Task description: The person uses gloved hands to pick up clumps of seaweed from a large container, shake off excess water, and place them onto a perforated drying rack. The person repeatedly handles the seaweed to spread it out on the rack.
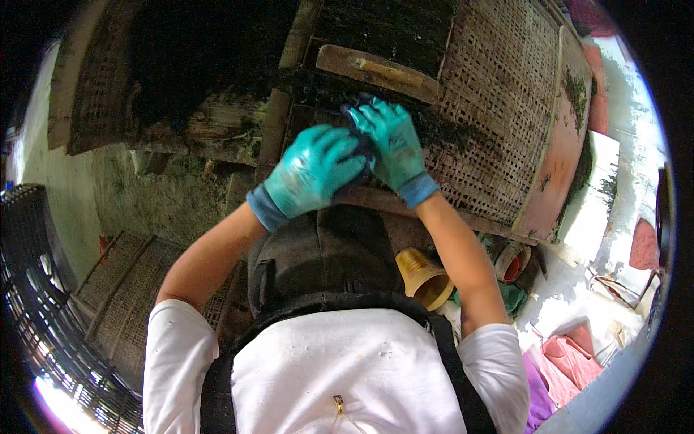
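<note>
My left hand [314, 168] and my right hand [393, 138], both in teal-coated gloves with blue cuffs, meet in front of my body. Between them is a dark purplish-black crumpled thing [364, 142], soft-looking and mostly hidden by the fingers. Both hands grip it; what it is cannot be made out. Just beyond the fingers lies a wooden board [347, 62] with a raised bar handle [393, 73]. Under and around the hands, dark green-black loose material [461, 133] is scattered over a woven bamboo tray [496, 92].
A yellow plastic bucket [409, 271] lies tipped over by my right hip, near a second container [512, 263]. Another woven panel [135, 298] stands low at left, beside a dark slatted basket [32, 260]. Pink cloth [569, 363] is at lower right.
</note>
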Tool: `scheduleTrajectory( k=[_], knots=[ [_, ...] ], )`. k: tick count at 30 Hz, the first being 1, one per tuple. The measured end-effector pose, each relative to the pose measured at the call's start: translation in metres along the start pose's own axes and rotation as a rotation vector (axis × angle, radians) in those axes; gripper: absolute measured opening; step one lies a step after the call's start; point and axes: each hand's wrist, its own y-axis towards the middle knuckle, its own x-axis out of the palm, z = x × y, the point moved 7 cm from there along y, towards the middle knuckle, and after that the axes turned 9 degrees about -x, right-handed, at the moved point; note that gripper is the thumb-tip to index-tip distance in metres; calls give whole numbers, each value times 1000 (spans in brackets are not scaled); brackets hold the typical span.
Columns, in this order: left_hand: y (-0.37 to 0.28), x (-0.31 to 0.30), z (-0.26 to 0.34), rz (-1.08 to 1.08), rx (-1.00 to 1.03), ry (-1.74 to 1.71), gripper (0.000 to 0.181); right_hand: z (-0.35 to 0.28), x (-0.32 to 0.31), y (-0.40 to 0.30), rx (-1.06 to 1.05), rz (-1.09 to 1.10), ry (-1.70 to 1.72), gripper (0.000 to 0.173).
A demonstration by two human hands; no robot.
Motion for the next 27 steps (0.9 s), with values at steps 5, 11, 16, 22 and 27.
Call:
scheduleTrajectory(
  k=[5, 11, 16, 22, 27],
  knots=[
    [14, 55, -59, -153, -569, 667, 51, 45, -25, 108, 34, 457, 113, 44],
    [-48, 130, -111, 220, -918, -672, 47, -40, 72, 135, 102, -819, -166, 55],
    [-1, 79, -73, -219, -864, 93, 40, 1, 49, 88, 217, 130, 362, 48],
    [12, 63, -62, -261, -661, 668, 48, 93, -47, -68, 220, 63, 97, 59],
    [28, 51, -50, -336, -744, 633, 55, 88, -58, -90, 409, -46, -79, 55]
  ],
)
